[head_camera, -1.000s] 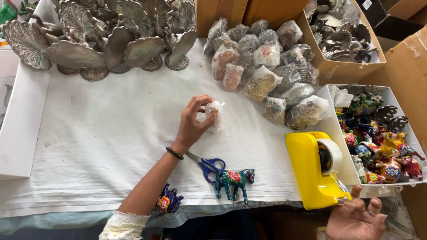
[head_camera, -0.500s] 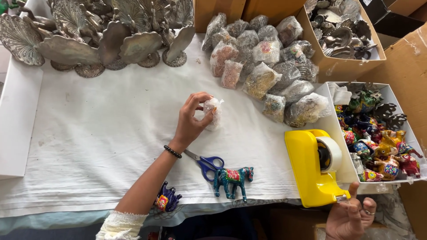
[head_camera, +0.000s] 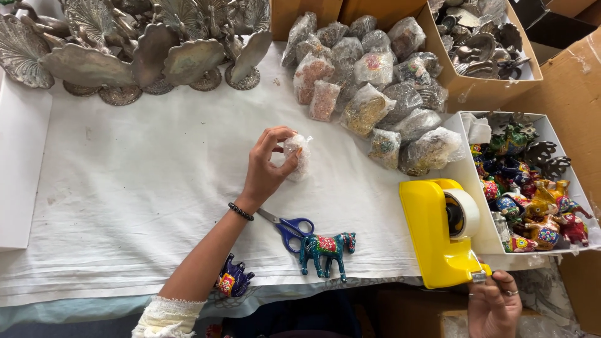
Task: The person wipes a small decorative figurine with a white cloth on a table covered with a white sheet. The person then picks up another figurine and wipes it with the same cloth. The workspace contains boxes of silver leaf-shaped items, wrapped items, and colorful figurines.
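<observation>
Your left hand (head_camera: 266, 166) closes its fingers around a small bubble-wrapped bundle (head_camera: 297, 156), holding it just above the white cloth (head_camera: 138, 188) that covers the table, up and to the left of the yellow tape dispenser (head_camera: 441, 235). A dark bead bracelet (head_camera: 240, 211) circles that wrist. Your right hand (head_camera: 494, 303) sits at the dispenser's near end, thumb and fingers pinched together at the cutter where the tape comes off; the strip itself is too thin to make out.

Left of the dispenser, blue-handled scissors (head_camera: 288, 226) lie flat on the cloth, touching a painted teal horse figurine (head_camera: 325, 247) that stands at the table's near edge. Further left of that, beside your forearm, sits a small purple painted figurine (head_camera: 233, 280).

Above the dispenser, a heap of wrapped bundles (head_camera: 369, 94) is piled against a brown cardboard box (head_camera: 482, 56) holding metal pieces. Just right of the dispenser, a white box (head_camera: 532, 181) is packed with bright painted animal figurines. Far to the upper left of the dispenser, silver metal peacock stands (head_camera: 144, 50) crowd the cloth's far edge.
</observation>
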